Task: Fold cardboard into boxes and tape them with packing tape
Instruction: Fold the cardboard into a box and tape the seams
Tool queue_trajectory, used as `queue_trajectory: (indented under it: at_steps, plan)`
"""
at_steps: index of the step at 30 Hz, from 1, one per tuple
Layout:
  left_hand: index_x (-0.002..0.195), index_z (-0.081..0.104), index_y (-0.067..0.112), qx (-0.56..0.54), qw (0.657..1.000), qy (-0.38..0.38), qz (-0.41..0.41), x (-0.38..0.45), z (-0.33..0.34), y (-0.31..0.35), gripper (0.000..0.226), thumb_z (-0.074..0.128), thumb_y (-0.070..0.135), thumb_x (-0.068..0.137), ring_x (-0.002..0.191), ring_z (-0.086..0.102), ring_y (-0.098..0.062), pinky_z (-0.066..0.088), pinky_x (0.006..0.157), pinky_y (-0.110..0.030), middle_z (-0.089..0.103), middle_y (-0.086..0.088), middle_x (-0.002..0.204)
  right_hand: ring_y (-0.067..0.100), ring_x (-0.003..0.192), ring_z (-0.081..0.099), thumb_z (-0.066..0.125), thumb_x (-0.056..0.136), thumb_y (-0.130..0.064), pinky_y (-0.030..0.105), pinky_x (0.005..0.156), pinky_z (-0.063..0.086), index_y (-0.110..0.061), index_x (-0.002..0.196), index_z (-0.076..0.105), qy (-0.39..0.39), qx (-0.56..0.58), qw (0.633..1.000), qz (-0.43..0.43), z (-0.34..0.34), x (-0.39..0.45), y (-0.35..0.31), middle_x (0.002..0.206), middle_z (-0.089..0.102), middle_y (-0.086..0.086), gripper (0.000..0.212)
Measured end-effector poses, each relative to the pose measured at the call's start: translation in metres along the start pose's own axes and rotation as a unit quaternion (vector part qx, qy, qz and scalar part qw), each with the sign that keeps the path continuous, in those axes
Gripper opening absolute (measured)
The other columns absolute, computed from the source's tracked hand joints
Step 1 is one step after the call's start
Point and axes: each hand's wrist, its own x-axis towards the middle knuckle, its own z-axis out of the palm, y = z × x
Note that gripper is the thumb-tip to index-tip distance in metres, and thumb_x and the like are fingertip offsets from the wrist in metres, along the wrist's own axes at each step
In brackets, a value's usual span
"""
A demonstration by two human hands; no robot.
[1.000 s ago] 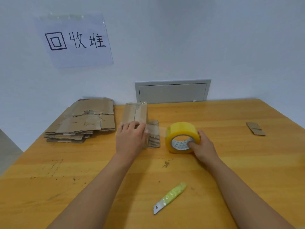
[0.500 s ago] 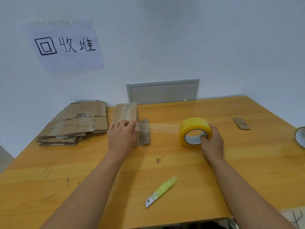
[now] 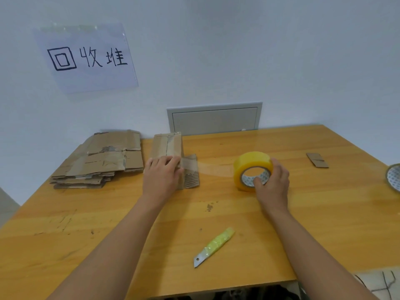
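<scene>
A small folded cardboard box (image 3: pixel 167 146) stands on the wooden table (image 3: pixel 303 213), with a flap (image 3: pixel 191 178) open at its right side. My left hand (image 3: pixel 161 176) lies over the box's near end, fingers pressing down a tape end. A clear strip of tape (image 3: pixel 214 169) stretches from there to the yellow tape roll (image 3: pixel 252 166). My right hand (image 3: pixel 271 184) grips that roll, thumb inside the core, fingers round the outside.
A stack of flattened cardboard (image 3: pixel 101 161) lies at the left. A yellow-handled knife (image 3: pixel 214 246) lies near the front edge. A small cardboard scrap (image 3: pixel 317 160) and part of a second tape roll (image 3: pixel 394 177) are at the right. A wall panel (image 3: pixel 214 119) sits behind.
My right hand has pulled the roll to the right, away from the box, drawing out a strip of tape. The left hand has stayed on the box.
</scene>
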Motion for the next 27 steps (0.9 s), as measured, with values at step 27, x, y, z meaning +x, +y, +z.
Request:
queue_trajectory:
  at_steps: [27]
  plan:
    - [0.129, 0.061, 0.020, -0.011, 0.998, 0.027, 0.054, -0.004, 0.009, -0.019, 0.039, 0.067, 0.021, 0.091, 0.119, 0.055, -0.025, 0.036, 0.110, -0.047, 0.062, -0.002, 0.126, 0.021, 0.101, 0.041, 0.054, 0.092, -0.028, 0.033, 0.076, 0.034, -0.022, 0.122, 0.057, -0.491, -0.301, 0.714, -0.397, -0.021, -0.077, -0.078, 0.111, 0.048, 0.000, 0.030]
